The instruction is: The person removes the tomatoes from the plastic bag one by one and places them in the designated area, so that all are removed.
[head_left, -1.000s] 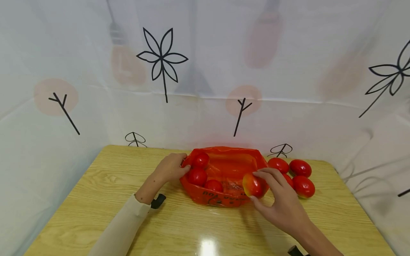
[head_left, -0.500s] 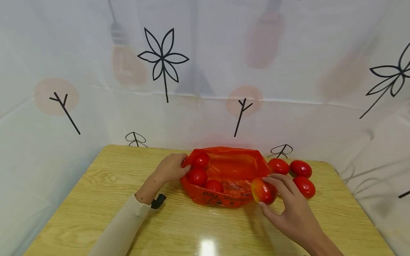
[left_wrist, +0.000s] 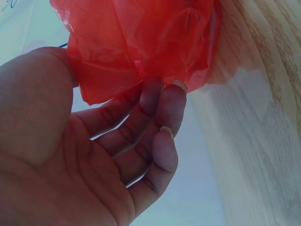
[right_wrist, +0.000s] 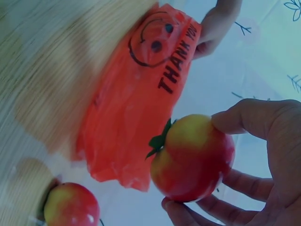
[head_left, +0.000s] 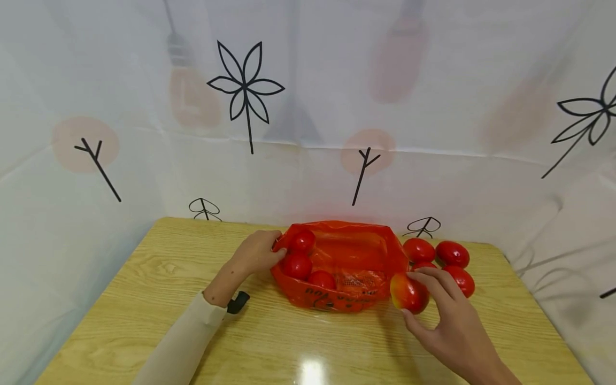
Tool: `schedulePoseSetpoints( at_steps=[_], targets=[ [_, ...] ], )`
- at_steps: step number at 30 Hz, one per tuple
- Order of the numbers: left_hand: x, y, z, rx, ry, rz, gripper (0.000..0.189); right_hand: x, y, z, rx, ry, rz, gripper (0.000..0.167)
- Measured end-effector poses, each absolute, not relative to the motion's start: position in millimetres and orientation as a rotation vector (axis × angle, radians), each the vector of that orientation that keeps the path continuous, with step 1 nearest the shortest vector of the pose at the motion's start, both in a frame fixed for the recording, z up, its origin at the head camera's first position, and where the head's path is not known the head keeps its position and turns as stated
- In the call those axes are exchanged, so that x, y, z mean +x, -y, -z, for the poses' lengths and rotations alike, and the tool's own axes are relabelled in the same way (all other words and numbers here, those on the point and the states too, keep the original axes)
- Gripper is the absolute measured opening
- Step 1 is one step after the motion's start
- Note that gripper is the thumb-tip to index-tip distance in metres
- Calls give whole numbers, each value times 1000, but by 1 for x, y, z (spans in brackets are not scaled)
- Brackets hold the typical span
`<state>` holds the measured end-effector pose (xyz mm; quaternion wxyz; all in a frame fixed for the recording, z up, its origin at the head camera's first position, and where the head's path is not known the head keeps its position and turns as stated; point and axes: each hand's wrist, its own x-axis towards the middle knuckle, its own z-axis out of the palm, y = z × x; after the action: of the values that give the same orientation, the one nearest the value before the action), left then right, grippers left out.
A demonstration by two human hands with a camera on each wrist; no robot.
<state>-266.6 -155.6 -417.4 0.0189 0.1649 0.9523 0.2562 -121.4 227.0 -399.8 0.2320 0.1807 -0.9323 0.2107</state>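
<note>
The fingers of your right hand [head_left: 454,326] pinch a round fruit [head_left: 411,294] above the desk [head_left: 144,299], just beside the bag [head_left: 361,246], whose left side your left hand [head_left: 257,253] grips. I judge the step is handling one fruit beside the open bag; the next move seems to call for steady grip. This fruit looks glossy, red and yellow, with green leaves [right_wrist: 160,140]. Other red fruits [head_left: 452,254] lie toward the desk's far right corner.
</note>
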Motion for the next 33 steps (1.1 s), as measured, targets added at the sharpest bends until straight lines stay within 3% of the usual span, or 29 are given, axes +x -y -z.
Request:
schedulePoseSetpoints(
  at_steps=[33],
  targets=[
    [-268, 155, 419, 503, -2952, -793, 12, -136, -265, 423, 225, 2876, -572, 64]
  ],
)
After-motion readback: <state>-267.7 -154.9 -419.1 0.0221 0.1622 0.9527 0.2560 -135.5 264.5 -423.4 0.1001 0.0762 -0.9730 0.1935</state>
